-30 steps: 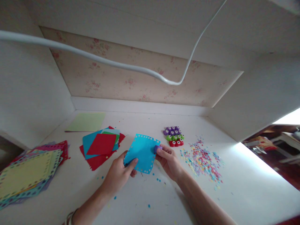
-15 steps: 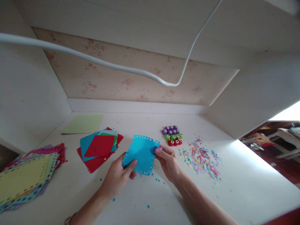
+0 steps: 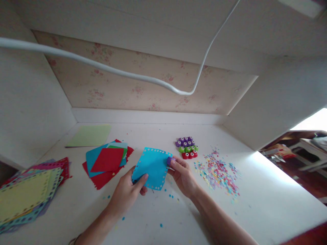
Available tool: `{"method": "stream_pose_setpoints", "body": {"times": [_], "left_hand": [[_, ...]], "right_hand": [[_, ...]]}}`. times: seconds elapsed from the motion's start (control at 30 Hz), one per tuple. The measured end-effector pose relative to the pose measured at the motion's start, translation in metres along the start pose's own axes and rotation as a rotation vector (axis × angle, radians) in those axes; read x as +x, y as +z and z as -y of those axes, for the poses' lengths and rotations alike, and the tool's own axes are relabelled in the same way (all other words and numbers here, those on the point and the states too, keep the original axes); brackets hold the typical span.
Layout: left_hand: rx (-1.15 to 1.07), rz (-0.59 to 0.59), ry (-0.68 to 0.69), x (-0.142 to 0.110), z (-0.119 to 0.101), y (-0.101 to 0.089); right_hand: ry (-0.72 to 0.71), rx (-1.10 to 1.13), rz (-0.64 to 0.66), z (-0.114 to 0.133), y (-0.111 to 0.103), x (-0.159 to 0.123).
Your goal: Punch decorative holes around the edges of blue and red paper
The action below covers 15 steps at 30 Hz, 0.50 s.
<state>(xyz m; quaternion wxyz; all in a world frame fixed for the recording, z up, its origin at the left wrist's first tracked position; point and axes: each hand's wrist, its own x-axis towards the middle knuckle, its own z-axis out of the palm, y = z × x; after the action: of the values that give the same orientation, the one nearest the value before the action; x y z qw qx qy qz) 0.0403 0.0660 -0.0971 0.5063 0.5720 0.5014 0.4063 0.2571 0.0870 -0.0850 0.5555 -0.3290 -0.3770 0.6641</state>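
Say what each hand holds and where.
The left hand grips the blue paper sheet by its lower-left edge; the right hand pinches a small purple punch at the sheet's right edge.

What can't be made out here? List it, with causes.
All in the head view:
- Left hand: some fingers, behind the blue sheet.
- Purple piece: partly covered by the right hand.
- Paper bits: single shapes, too small.
- Punched sheets: cut off by the left edge.

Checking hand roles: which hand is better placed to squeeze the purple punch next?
Right, it seems: the right hand pinches the purple punch at the blue sheet's edge; the left hand holds the sheet's lower left.
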Motion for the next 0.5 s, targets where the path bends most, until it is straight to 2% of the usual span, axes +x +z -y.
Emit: {"method": "stream_pose_setpoints", "body": {"times": [0.5], "left_hand": [[0.018, 0.028, -0.027, 0.0003, 0.0000, 0.0006]], "right_hand": [[-0.035, -0.072, -0.005, -0.0009, -0.0044, 0.0032]]}}
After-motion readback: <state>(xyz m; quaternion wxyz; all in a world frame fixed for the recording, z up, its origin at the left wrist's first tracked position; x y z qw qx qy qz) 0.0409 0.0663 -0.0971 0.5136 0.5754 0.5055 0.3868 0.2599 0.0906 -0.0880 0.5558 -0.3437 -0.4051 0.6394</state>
